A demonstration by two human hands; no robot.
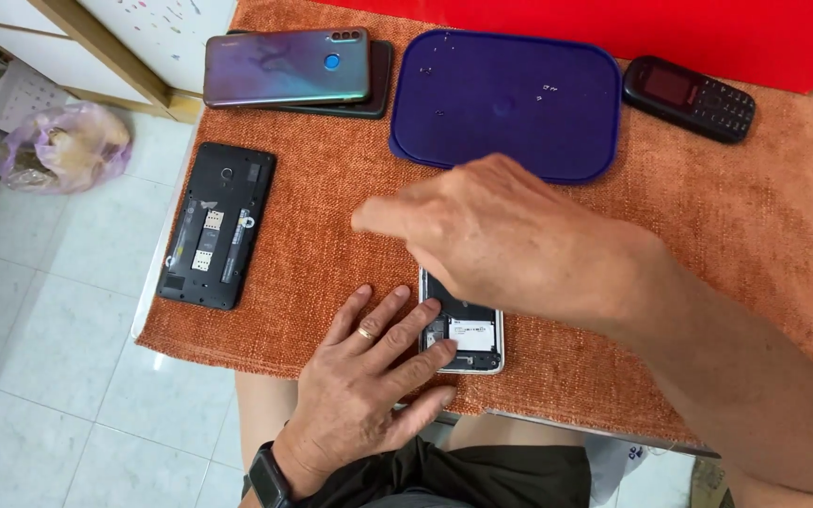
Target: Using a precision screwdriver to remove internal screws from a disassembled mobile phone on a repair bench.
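My left hand [369,376] lies flat on the orange cloth [331,254], fingers spread, its fingertips touching the left edge of an opened phone [468,337] with its back off and insides showing. My right hand [501,235] hovers above that phone's upper half, fingers loosely together and pointing left, hiding most of it. I cannot see anything held in it. I wear a ring on the left hand and a dark watch on that wrist.
Another opened black phone [215,224] lies at the cloth's left edge. A shiny blue-purple phone [286,66] rests on a dark one at the back left. A dark blue plastic lid [510,94] and a small keypad phone [691,98] sit at the back.
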